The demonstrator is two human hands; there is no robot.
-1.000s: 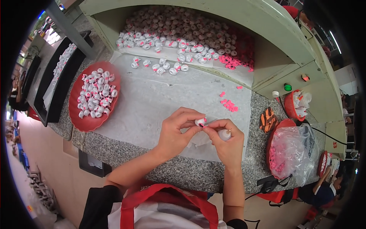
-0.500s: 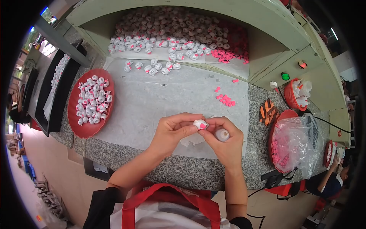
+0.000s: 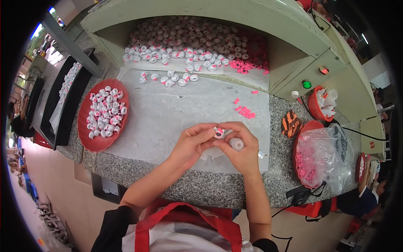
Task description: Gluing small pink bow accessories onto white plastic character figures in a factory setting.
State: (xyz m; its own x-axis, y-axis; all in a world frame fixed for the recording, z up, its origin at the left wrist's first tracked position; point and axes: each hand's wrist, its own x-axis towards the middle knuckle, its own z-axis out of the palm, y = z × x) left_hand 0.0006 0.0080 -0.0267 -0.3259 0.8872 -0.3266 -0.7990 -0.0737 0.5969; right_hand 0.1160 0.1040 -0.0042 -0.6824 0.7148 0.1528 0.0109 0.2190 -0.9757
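A small white ring-shaped figure piece with a pink bow [image 3: 218, 133] is pinched between the fingertips of my left hand [image 3: 191, 143], above the paper sheet. Against it rest the thumb and index finger of my right hand [image 3: 243, 153]. The palm and curled fingers of that same hand hold a small translucent squeeze bottle [image 3: 236, 144], its tip pointing up. Loose pink bows [image 3: 245, 112] lie on the paper [image 3: 193, 109] beyond my right hand. Near the paper's far edge stand several more white pieces [image 3: 170, 80].
A red tray [image 3: 86, 140] of finished-looking pieces sits at left, beside a black bin [image 3: 52, 136]. The green shelf [image 3: 201, 9] holds a heap of white pieces and pink bows. At right are a striped cloth [image 3: 290, 123], a red basket [image 3: 315, 105] and a plastic bag [image 3: 325, 151].
The white piece has been turned between my fingers, and a dark marking now shows on it. The bottle has tilted slightly. The whole view has shifted a little.
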